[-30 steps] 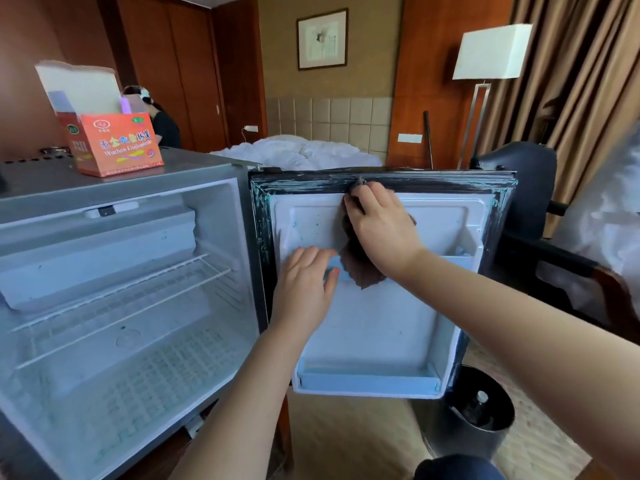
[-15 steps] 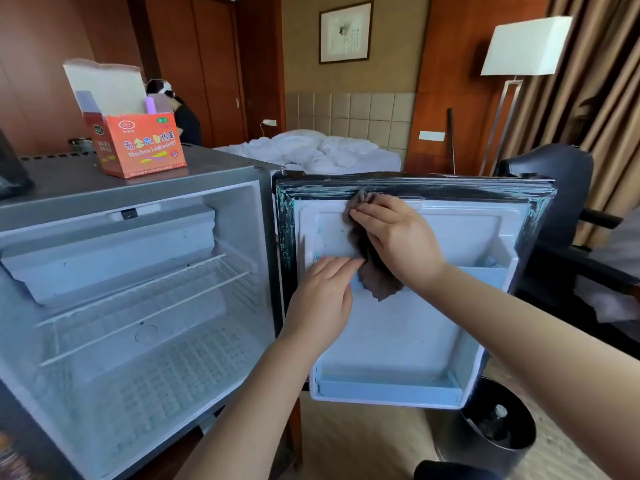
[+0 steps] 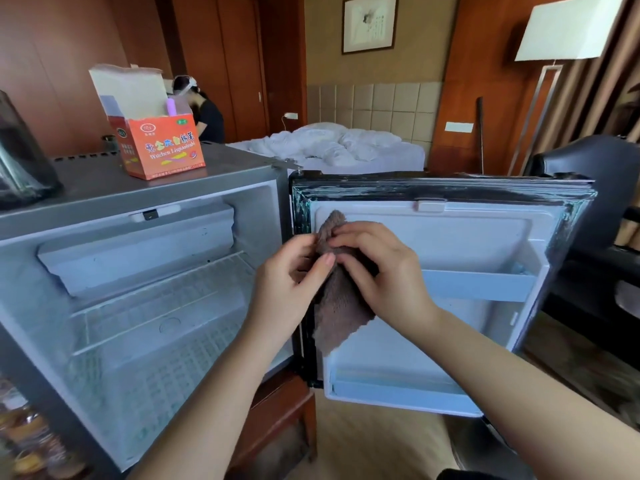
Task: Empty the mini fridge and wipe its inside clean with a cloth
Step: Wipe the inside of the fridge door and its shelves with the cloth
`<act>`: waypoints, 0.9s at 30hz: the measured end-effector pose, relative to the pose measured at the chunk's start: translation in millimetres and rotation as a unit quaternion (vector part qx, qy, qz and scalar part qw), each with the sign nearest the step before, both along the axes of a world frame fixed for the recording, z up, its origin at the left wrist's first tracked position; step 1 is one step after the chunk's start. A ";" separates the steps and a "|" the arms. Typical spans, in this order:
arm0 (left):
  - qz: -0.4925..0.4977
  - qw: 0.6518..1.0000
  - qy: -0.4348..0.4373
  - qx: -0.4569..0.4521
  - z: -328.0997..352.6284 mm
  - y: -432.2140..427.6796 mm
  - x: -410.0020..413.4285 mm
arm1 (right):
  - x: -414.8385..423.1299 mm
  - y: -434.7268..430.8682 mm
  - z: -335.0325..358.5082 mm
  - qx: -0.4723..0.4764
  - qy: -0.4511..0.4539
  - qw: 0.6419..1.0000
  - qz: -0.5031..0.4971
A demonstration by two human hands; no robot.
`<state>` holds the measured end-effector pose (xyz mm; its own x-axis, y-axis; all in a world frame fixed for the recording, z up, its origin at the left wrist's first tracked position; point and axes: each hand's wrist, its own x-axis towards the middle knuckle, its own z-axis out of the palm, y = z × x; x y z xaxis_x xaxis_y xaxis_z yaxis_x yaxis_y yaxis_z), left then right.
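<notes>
Far left: open mini fridge, wire shelf inside, orange box on top. Middle: left hand pinching the brown cloth by its edge. Just beside: right hand gripping the same cloth, held up before the open white door, near its hinge side.

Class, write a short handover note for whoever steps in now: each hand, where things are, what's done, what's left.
Left hand and right hand: both pinch the brown cloth, held before the open door near its hinge side.
Mini fridge: open, wire shelf and door racks bare.
Done: emptying.
Left: probably wiping the door and cabinet; how much is already wiped I cannot tell.
</notes>
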<state>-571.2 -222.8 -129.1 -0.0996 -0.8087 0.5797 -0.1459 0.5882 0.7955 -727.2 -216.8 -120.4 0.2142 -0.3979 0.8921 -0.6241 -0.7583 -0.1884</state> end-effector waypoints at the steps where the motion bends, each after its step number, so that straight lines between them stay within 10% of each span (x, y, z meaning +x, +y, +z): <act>1: -0.001 1.000 0.004 0.009 0.6 -0.2 -2.0 | -2.0 0.1 -0.2 0.013 -0.012 1.000 -0.001; 17: 0.276 0.940 -0.141 -0.140 28.8 -33.9 -21.7 | -25.1 -22.3 -34.7 0.123 0.021 0.981 -0.151; 27: 0.301 0.943 -0.080 -0.119 25.7 -56.7 -50.6 | -27.1 -18.3 -35.0 0.114 0.043 0.978 -0.171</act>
<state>-621.8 -279.5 -103.4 0.2353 -0.5959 0.7678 -0.6171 0.5187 0.5917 -754.3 -235.2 -155.4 0.1053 -0.6457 0.7563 -0.8545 -0.4478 -0.2633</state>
